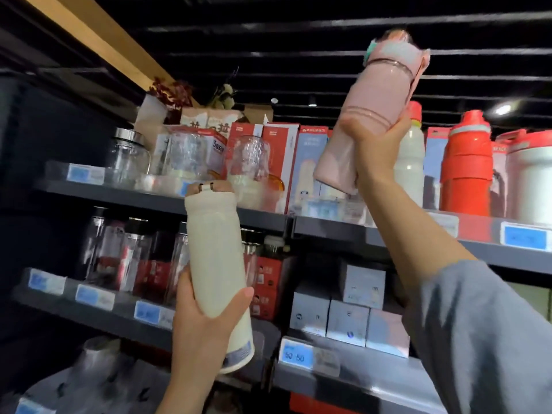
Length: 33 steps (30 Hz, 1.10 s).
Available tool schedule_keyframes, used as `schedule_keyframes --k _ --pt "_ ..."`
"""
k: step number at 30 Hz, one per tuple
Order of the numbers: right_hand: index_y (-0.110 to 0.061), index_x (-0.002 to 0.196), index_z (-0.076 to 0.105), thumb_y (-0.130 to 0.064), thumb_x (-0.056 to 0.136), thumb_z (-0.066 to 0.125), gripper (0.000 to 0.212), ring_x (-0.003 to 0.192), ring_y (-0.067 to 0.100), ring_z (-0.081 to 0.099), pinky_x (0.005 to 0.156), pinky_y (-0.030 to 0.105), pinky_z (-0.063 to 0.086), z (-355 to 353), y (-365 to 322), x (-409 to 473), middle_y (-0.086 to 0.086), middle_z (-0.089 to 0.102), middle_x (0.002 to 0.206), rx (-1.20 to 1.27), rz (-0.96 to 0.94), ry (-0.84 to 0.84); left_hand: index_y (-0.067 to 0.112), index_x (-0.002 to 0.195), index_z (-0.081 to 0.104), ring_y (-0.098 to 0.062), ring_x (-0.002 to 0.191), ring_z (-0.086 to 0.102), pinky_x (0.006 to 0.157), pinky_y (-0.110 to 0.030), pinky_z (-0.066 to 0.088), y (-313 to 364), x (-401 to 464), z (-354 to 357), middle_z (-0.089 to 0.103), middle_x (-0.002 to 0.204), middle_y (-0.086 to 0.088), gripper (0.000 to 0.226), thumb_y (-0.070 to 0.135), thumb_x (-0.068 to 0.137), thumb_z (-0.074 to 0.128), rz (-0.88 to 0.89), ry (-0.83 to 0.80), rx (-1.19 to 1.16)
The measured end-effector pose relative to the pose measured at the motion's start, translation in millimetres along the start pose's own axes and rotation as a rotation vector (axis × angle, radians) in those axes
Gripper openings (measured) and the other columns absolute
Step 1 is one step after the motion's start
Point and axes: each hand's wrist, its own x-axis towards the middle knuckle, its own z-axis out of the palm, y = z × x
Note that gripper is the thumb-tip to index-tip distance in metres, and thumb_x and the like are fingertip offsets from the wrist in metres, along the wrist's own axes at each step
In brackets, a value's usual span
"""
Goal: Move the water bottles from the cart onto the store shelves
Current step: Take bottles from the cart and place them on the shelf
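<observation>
The right hand [376, 150] grips the pink bottle [367, 121] low on its body and holds it high at about 1 o'clock, tilted, in front of the top shelf [328, 231], probably to lift it over the front lip into the row beside the white bottle [413, 162] and red bottle [467, 168]. The left hand [206, 321] is wrapped round the cream bottle [216, 261] at 6 o'clock, kept upright and lower, likely waiting its turn. The cart is out of view.
</observation>
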Motion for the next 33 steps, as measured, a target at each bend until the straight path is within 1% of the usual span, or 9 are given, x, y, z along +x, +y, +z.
schedule_keyframes --k 3,7,10,12,17,21,27,30,33 --pt "-0.02 0.145 0.022 -0.028 0.062 0.081 0.102 0.106 0.013 0.056 0.079 0.023 0.05 10 20 12 0.004 0.046 0.129 -0.061 -0.077 0.054 0.043 0.118 0.036 -0.001 0.092 0.052 0.067 -0.022 0.041 -1 7 -4 0.052 0.103 0.021 0.068 0.019 0.072 0.08 0.001 -0.009 -0.024" --pt "-0.017 0.148 0.02 -0.034 0.06 0.081 0.108 0.119 0.024 0.049 0.096 0.038 0.047 18 42 15 0.009 0.04 0.139 -0.262 -0.104 0.118 0.046 0.117 0.036 -0.004 0.095 0.054 0.071 -0.027 0.043 -6 8 -3 0.053 0.106 0.019 0.07 0.021 0.07 0.081 0.009 -0.016 -0.006" --pt "-0.02 0.152 0.008 -0.033 0.065 0.085 0.117 0.128 0.026 0.04 0.096 0.032 0.041 18 53 21 0.011 0.025 0.149 -0.452 0.017 0.024 0.054 0.106 0.038 -0.005 0.095 0.056 0.071 -0.026 0.045 -7 9 1 0.055 0.107 0.018 0.066 0.025 0.066 0.082 0.019 -0.021 -0.002" --pt "-0.018 0.152 0.005 -0.035 0.063 0.087 0.122 0.132 0.029 0.037 0.102 0.04 0.043 17 58 24 0.013 0.02 0.151 -0.542 0.117 -0.045 0.057 0.103 0.038 -0.006 0.097 0.056 0.074 -0.029 0.045 -9 8 4 0.056 0.109 0.016 0.066 0.033 0.06 0.081 0.024 -0.034 0.011" --pt "-0.014 0.142 0.019 -0.042 0.061 0.088 0.11 0.124 0.038 0.044 0.101 0.056 0.042 16 59 24 0.014 0.03 0.143 -0.719 0.288 -0.146 0.056 0.11 0.04 -0.006 0.096 0.058 0.073 -0.026 0.046 -15 7 14 0.058 0.109 0.015 0.072 0.039 0.05 0.077 0.032 -0.025 -0.019" --pt "-0.015 0.141 0.019 -0.04 0.068 0.085 0.101 0.125 0.038 0.041 0.102 0.051 0.039 16 54 18 0.013 0.032 0.142 -0.795 0.291 -0.214 0.051 0.116 0.041 -0.008 0.099 0.058 0.077 -0.03 0.047 -22 3 17 0.058 0.111 0.014 0.076 0.039 0.05 0.077 0.036 -0.02 -0.024" --pt "-0.014 0.142 0.018 -0.047 0.068 0.083 0.104 0.121 0.034 0.046 0.083 0.04 0.04 8 52 15 0.013 0.033 0.142 -0.824 0.21 -0.266 0.054 0.112 0.04 -0.009 0.096 0.059 0.071 -0.025 0.046 -26 -1 16 0.059 0.109 0.012 0.071 0.031 0.058 0.081 0.032 -0.032 0.012" --pt "-0.016 0.138 0.02 -0.054 0.063 0.081 0.105 0.113 0.033 0.053 0.092 0.047 0.048 -4 52 18 0.009 0.045 0.13 -0.833 0.231 -0.31 0.055 0.112 0.04 -0.008 0.096 0.059 0.073 -0.026 0.047 -29 -4 17 0.059 0.109 0.014 0.074 0.039 0.05 0.078 0.039 -0.036 0.041" --pt "-0.018 0.132 0.023 -0.047 0.06 0.085 0.099 0.106 0.03 0.058 0.09 0.051 0.052 -16 48 24 0.005 0.05 0.121 -0.699 0.324 -0.335 0.057 0.111 0.04 -0.01 0.098 0.059 0.079 -0.033 0.049 -32 -8 23 0.059 0.111 0.013 0.073 0.04 0.052 0.08 0.035 -0.039 0.054"
